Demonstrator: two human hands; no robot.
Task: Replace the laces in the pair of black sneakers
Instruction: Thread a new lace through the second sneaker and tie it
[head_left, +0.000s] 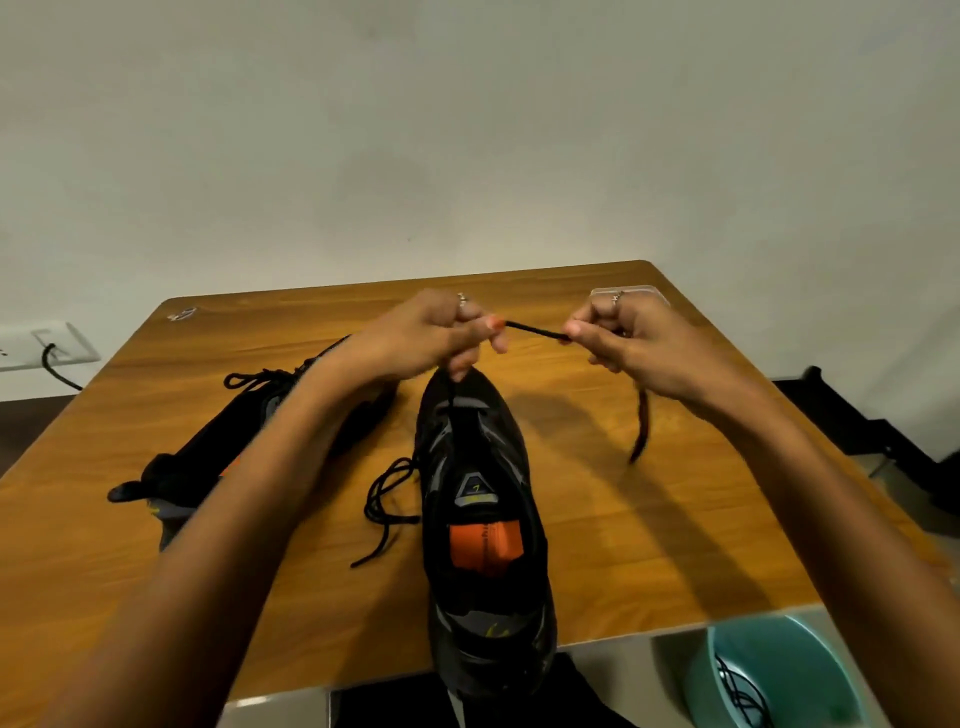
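Observation:
A black sneaker (480, 519) with an orange insole stands toe-away in the middle of the wooden table (649, 545), its heel over the near edge. A black lace (535, 331) stretches taut between my two hands above the toe. My left hand (431, 335) pinches one part of it, and the lace drops from there to the shoe's front eyelets. My right hand (634, 343) pinches the other part; the loose end (641, 426) hangs below it. The second black sneaker (218, 457) lies on the left, partly hidden by my left forearm.
Another loose black lace (384, 504) lies coiled on the table left of the middle sneaker. A teal bin (779, 675) with black cord inside stands on the floor at the lower right. A wall socket with a plugged cable (49, 351) is at the left.

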